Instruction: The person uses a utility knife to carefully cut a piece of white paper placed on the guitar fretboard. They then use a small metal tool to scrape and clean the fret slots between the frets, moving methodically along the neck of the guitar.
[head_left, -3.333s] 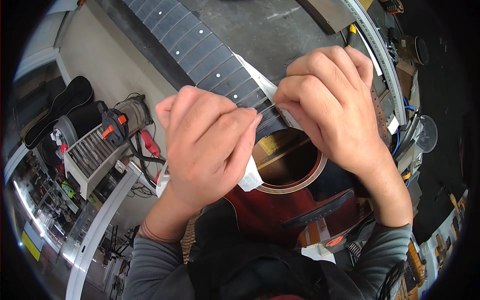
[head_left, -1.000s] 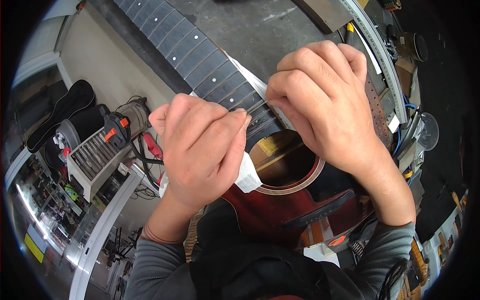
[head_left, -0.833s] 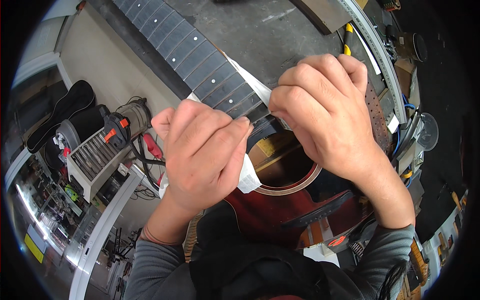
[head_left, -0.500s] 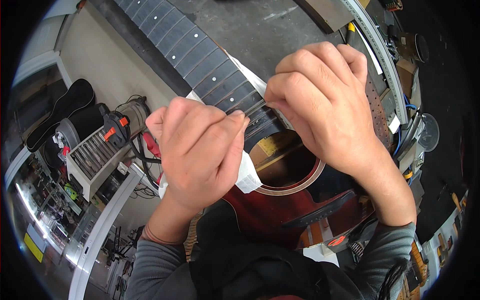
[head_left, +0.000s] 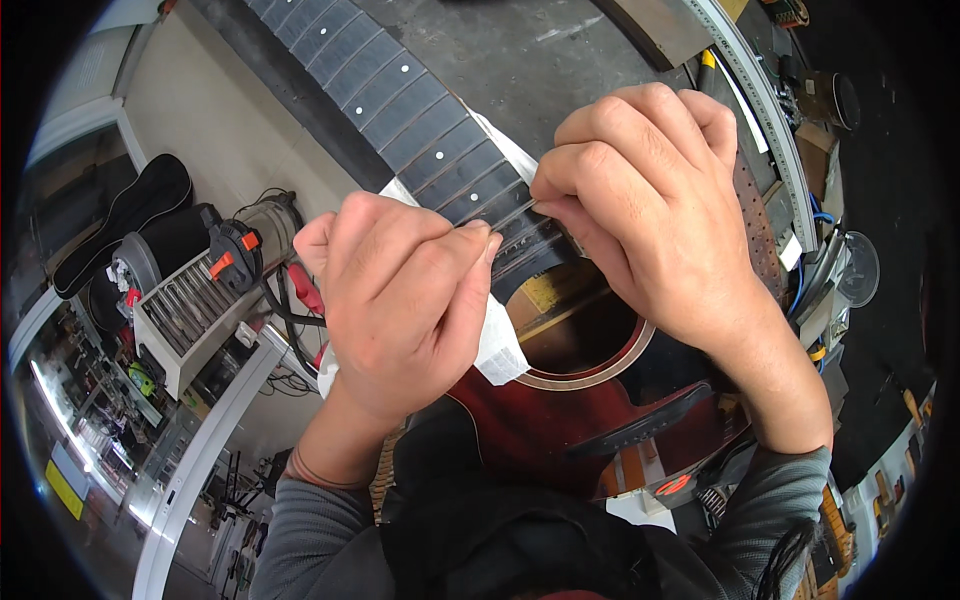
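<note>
A red-brown guitar body (head_left: pixel 510 440) lies below me, with its sound hole (head_left: pixel 570 340) visible and its dark fretboard (head_left: pixel 400 110) reaching up-left. White masking material (head_left: pixel 500 355) shows around the fretboard's lower end. My left hand (head_left: pixel 400 300) is pinched at the left edge of the fretboard, near the last frets. My right hand (head_left: pixel 645 215) is pinched at the right edge, level with the left fingertips. A thin line crosses between the fingertips; I cannot make out whether it is a held piece or a fret.
A grey mat (head_left: pixel 510 50) lies behind the neck, bordered at right by a long ruler (head_left: pixel 775 120) and assorted tools. At left are a black case (head_left: pixel 120 225), a machine with orange parts (head_left: pixel 230 260), cables and a glass-fronted frame (head_left: pixel 190 470). A perforated brown board (head_left: pixel 755 230) sits beside my right hand.
Compared with earlier frames, both hands have shifted slightly left and back and forth by small amounts along the fretboard, still pinched. The guitar stays in nearly the same place.
</note>
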